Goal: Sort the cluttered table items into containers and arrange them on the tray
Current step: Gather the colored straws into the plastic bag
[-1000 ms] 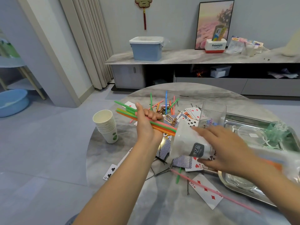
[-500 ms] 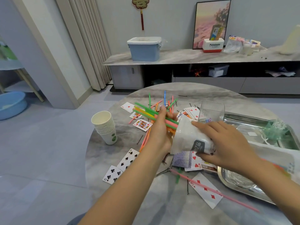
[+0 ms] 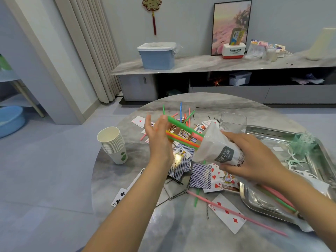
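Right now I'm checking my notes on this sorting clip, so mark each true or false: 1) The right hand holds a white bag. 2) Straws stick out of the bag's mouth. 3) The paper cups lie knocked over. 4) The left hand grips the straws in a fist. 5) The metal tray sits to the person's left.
1) True: the right hand holds the white bag.
2) True: the straws poke out.
3) False: the paper cups stand stacked upright.
4) False: the left hand is open, fingers straight.
5) False: the metal tray is on the right.
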`<state>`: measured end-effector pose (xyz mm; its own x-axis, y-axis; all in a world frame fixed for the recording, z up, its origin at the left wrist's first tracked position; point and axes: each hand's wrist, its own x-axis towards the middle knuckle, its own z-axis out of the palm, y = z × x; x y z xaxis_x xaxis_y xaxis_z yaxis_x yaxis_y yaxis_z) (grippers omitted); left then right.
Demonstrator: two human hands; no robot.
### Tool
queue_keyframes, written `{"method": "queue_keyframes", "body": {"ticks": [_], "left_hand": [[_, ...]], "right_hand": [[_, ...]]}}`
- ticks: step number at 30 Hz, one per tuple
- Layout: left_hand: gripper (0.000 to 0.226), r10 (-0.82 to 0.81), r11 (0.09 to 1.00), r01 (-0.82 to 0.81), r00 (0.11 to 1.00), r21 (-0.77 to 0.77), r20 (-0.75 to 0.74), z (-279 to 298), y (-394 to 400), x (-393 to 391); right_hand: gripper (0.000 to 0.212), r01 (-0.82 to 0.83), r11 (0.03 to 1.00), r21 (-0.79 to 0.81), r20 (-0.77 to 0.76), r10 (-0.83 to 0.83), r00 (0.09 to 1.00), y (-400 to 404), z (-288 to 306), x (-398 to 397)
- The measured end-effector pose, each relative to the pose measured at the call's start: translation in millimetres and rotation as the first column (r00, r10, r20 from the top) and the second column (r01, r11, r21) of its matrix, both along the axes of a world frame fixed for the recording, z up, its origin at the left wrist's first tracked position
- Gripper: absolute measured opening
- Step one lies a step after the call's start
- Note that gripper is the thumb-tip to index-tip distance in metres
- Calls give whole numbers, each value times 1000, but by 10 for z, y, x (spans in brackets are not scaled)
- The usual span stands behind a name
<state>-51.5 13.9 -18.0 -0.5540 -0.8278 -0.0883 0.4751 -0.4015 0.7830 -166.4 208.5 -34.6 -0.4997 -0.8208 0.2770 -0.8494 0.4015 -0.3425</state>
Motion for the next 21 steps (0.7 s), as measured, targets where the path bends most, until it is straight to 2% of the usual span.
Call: {"method": "queue_keyframes", "body": {"ticks": [3, 5, 8, 11, 14, 16, 18, 21], "left_hand": [[25, 55, 971, -12, 983, -241, 175, -8, 12, 12], [26, 37, 941, 62, 958, -333, 284, -38, 93, 8], [30, 4, 900, 153, 933, -409, 359, -72, 148, -3], [30, 13, 903, 138, 938, -408, 345, -63, 52, -4], [27, -61, 921, 191, 931, -338, 359, -58, -7, 15], [27, -54, 918, 188, 932, -350, 359, -28, -40, 35], [24, -25, 912, 154, 946, -380, 322, 8, -106, 54], [25, -91, 871, 261, 918, -415, 387, 27, -108, 65]], "right_hand": [[92, -29, 999, 26, -12, 29, 1000, -18, -9, 42], [92, -18, 997, 77, -34, 21, 999, -17, -22, 61], [91, 15, 994, 109, -10, -14, 1000, 32, -58, -3], [92, 11, 996, 93, 32, -14, 999, 67, -45, -64], [93, -50, 994, 96, -59, 56, 997, 50, -39, -42], [93, -62, 994, 93, -116, 73, 991, 40, -48, -18], [92, -64, 996, 66, -98, 70, 993, 33, -39, -2], [91, -68, 997, 40, -87, 71, 994, 39, -40, -13]]}}
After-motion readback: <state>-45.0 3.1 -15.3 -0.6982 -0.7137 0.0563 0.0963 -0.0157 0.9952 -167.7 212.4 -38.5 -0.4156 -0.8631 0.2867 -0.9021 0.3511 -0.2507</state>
